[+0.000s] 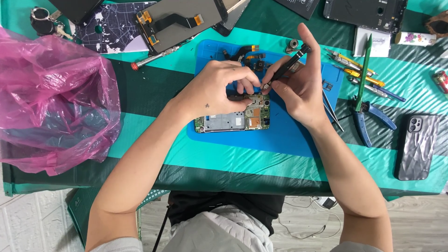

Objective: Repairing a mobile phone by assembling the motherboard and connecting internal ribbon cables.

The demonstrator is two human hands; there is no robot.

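An opened phone frame with a green circuit board [233, 120] lies on a blue work mat [280, 135]. My left hand [215, 88] rests on the frame's upper edge, its fingers pinching a small part near the board's top right corner. My right hand [298, 86] grips a black precision screwdriver [287, 65], whose tip points down at that same corner. The fingertips of both hands almost touch there.
A crumpled pink plastic bag [53, 102] fills the left side. A detached screen with flex cables [179, 21], a silver screwdriver [158, 56], blue pliers [366, 116], several small tools [359, 74] and a phone in a dark case [416, 145] lie around the mat.
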